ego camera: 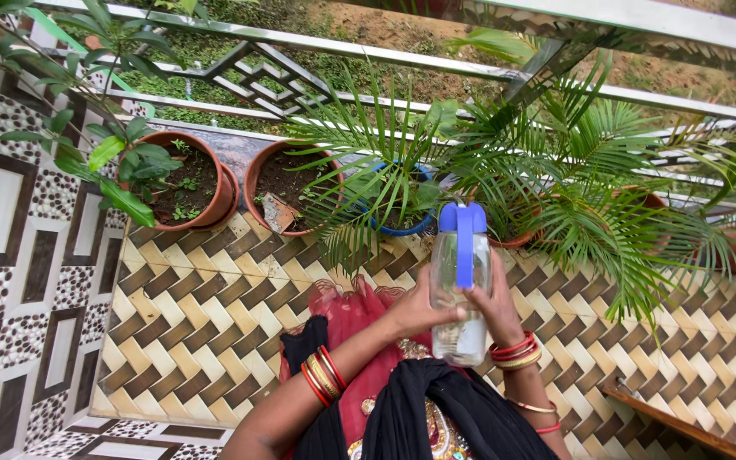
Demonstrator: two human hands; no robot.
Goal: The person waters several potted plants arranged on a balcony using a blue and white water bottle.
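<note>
I hold a clear plastic bottle point(460, 281) with a blue lid and handle upright in front of me. My right hand point(497, 308) grips its side and my left hand point(416, 312) presses against its lower left side. A little water shows at its bottom. Both wrists wear red and gold bangles. Just beyond the bottle stands a blue pot point(402, 223) with a palm-like plant point(385, 162).
A row of terracotta pots point(215, 183) with plants lines a metal railing point(300, 43) at the balcony edge. More palm fronds point(606, 196) spread at the right. The floor is woven-pattern tile point(189, 332). A patterned tiled wall point(10, 255) rises at the left. A wooden edge point(683, 422) sits low right.
</note>
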